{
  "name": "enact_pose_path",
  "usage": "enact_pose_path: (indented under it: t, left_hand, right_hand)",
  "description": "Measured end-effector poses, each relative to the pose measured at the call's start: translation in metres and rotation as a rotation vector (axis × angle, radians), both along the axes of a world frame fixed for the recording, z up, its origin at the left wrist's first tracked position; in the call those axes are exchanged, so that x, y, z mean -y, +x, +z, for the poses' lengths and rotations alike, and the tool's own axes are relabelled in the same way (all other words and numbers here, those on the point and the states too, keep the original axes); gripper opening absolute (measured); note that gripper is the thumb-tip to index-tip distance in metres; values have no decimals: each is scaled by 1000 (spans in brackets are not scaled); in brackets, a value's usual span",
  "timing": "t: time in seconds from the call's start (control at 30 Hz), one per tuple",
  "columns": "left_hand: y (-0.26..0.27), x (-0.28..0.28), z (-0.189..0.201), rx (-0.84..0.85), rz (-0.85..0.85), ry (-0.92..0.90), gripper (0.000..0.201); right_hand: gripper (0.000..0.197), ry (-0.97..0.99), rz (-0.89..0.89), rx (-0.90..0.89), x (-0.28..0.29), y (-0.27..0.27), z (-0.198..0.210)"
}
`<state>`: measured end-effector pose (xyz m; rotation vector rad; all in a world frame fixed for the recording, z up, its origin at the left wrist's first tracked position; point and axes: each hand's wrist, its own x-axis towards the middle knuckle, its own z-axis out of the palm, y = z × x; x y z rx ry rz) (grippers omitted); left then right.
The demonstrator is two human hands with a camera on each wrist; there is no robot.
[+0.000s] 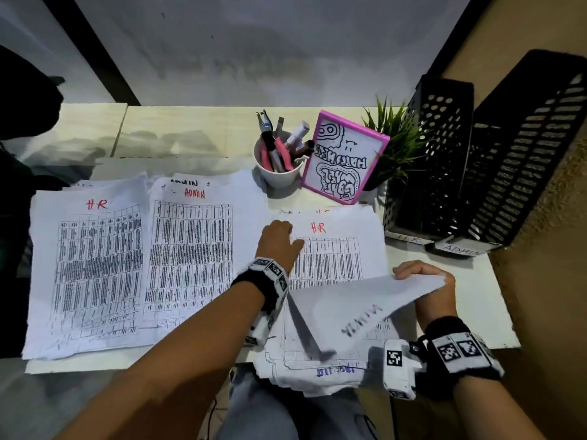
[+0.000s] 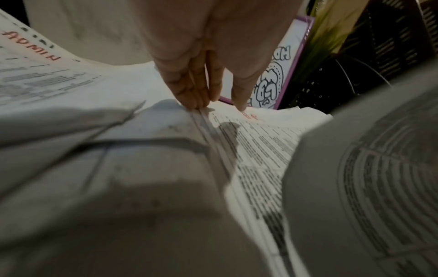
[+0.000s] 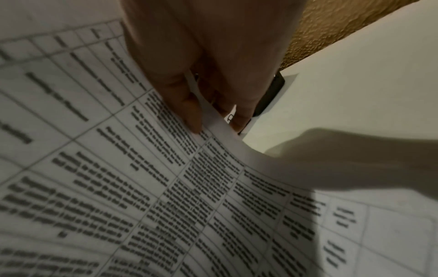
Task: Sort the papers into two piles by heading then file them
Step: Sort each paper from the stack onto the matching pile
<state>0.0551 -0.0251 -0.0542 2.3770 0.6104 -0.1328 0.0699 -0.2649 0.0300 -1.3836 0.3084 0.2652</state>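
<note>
A: Start big. What lies around the white cup (image 1: 279, 176)?

B: The desk (image 1: 197, 128) carries it all. Left of the cup, and nearer the person, lie the HR pile (image 1: 92, 268) and, closer to the cup, the ADMIN pile (image 1: 190, 255). Right of the cup, past the pink frame (image 1: 344, 157), two black file trays (image 1: 444, 160) stand labelled HR and ADMIN. Just in front of the cup sits the unsorted stack (image 1: 333, 249), an HR sheet on top.

A: And the hands?

B: The left hand (image 1: 278, 241) has straight fingers pressing the stack's upper left edge, holding nothing. The right hand (image 1: 428, 289) pinches the lifted sheet (image 1: 355, 301) at its corner — thumb under, fingers over.

A: So how should it be done well?

B: I'd keep the left fingers firm so only one page peels away, then read the heading before moving — it looks like ADMIN seen reversed, though blurred. Carry it flat and square it on the matching pile.
</note>
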Motion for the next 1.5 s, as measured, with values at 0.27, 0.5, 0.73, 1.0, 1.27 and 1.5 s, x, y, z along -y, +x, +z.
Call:
enact_pose_path:
  t: [0.27,0.5,0.73,1.0,1.27,1.5]
  left_hand:
    - [-9,17,21,136,85,-324,45]
    - [-76,11,58,105,-18,-730,71]
    - [-93,-45,75,396,482,-544,26]
    - [-151,-147,48,95,701,-212,27]
    - [-153,-165,33,-49,567,-34,63]
    - [-119,-97,42,340,366,121,56]
  right_hand:
    - [40,-242,61,17,7,16,-25]
    - [20,-220,15,-28,-18,54,-24]
    - [7,-325,185,53,-66,70,-30]
    - [64,-1416,847,211,-49,70,-100]
    - [51,-1372,715,244,-46,54,-115]
    - [66,-1356,558,222,-47,41,-112]
